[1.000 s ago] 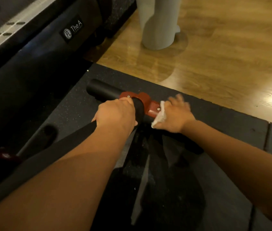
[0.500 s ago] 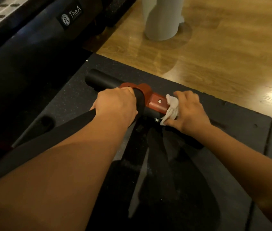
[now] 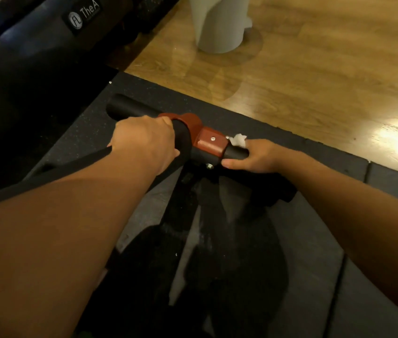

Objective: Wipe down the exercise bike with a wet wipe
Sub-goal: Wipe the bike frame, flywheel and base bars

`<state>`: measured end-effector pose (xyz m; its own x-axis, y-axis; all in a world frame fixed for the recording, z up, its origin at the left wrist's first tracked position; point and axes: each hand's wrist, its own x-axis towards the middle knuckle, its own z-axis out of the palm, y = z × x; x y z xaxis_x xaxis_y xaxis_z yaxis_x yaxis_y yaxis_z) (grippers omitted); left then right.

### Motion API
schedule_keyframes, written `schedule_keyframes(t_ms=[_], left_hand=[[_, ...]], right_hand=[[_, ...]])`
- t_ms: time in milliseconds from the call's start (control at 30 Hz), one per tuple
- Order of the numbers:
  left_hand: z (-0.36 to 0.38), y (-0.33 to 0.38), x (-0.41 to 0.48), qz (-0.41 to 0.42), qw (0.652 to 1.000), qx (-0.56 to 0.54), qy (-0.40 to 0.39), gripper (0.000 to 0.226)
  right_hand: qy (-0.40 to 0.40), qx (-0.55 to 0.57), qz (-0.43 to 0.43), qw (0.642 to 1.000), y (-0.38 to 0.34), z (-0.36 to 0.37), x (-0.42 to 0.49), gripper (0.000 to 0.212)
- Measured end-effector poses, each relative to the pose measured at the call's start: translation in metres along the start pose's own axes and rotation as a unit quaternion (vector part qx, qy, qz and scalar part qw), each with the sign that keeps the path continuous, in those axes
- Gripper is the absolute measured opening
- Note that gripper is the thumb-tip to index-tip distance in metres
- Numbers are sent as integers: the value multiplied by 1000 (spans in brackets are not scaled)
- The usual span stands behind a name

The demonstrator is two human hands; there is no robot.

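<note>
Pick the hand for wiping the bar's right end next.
Right. The right hand holds the wet wipe against the black bar just past the red clamp; the left hand grips the other side, without a wipe.

The handlebar (image 3: 129,109) is a smooth, matt black tube. Its red clamp (image 3: 211,142) looks like glossy painted metal with a bright screw. The wet wipe (image 3: 239,140) is crumpled white cloth. The wooden floor (image 3: 315,81) shines, and the dark mat (image 3: 90,132) is matt, speckled and grainy.

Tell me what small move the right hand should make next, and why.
Probably slide the right hand and wet wipe outward along the black bar: they grip it right beside the red clamp, and the left hand steadies the other side.
</note>
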<state>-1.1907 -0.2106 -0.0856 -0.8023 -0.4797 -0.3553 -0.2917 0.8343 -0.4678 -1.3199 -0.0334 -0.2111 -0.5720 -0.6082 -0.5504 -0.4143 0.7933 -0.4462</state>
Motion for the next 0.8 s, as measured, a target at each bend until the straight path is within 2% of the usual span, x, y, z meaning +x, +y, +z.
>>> schedule_keyframes(t_ms=[133, 233, 333, 367, 400, 533, 567, 633, 733, 800], left_hand=[[4, 1, 4, -6, 1000, 15, 10, 61], [3, 3, 3, -4, 1000, 24, 18, 60], [4, 3, 3, -5, 999, 49, 22, 62], [4, 3, 3, -7, 998, 53, 22, 63], [3, 4, 3, -9, 998, 55, 22, 64], [5, 5, 3, -12, 998, 58, 30, 64], [5, 4, 3, -12, 998, 58, 30, 64], [6, 3, 4, -12, 998, 60, 29, 65], [5, 6, 4, -15, 998, 62, 28, 65], [6, 7, 5, -20, 997, 72, 31, 65]], right_hand=[[158, -68, -24, 985, 75, 21, -66, 88], [251, -75, -83, 962, 77, 20, -68, 67], [329, -143, -205, 910, 40, 33, -43, 31], [327, -169, -240, 898, 32, 39, -39, 26], [315, -183, -259, 895, 31, 43, -40, 30], [308, -223, -298, 876, 74, 59, -84, 31], [302, -241, -282, 878, 82, 60, -98, 31], [280, -243, -189, 909, 80, 51, -103, 36], [198, -169, -48, 964, 43, 34, -74, 73], [153, -148, -19, 977, 16, 33, -49, 98]])
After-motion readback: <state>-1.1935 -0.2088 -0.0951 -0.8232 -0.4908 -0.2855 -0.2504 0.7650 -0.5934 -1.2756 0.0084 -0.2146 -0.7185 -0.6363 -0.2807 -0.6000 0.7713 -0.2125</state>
